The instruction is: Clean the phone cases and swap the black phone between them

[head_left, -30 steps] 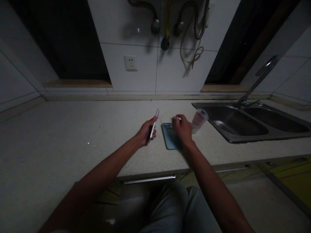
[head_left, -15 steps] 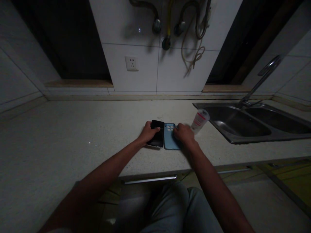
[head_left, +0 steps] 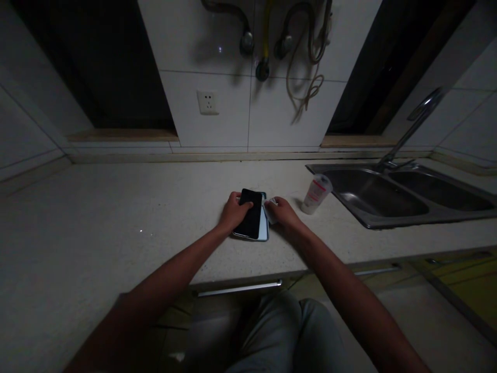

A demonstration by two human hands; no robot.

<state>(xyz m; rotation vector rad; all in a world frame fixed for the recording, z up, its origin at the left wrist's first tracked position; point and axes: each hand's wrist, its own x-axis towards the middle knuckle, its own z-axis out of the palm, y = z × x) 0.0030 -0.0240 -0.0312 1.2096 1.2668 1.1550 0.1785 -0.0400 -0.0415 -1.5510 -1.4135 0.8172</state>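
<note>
the left hand (head_left: 233,213)'s grip holds a black smartphone (head_left: 249,223) overlapping the blue phone case (head_left: 264,229) on the bench (head_left: 116,199); the right hand (head_left: 284,212) pinches a small whitish item (head_left: 270,215) beside them.

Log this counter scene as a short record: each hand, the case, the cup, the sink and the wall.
Left hand: grips black-screened smartphone, screen up
Right hand: pinches small pale item, too dim to identify
Phone case: light blue, partly hidden behind smartphone
Plastic cup: red print, on countertop left of sink
Sink: double-bowl, steel, with faucet
Wall: white socket
</note>
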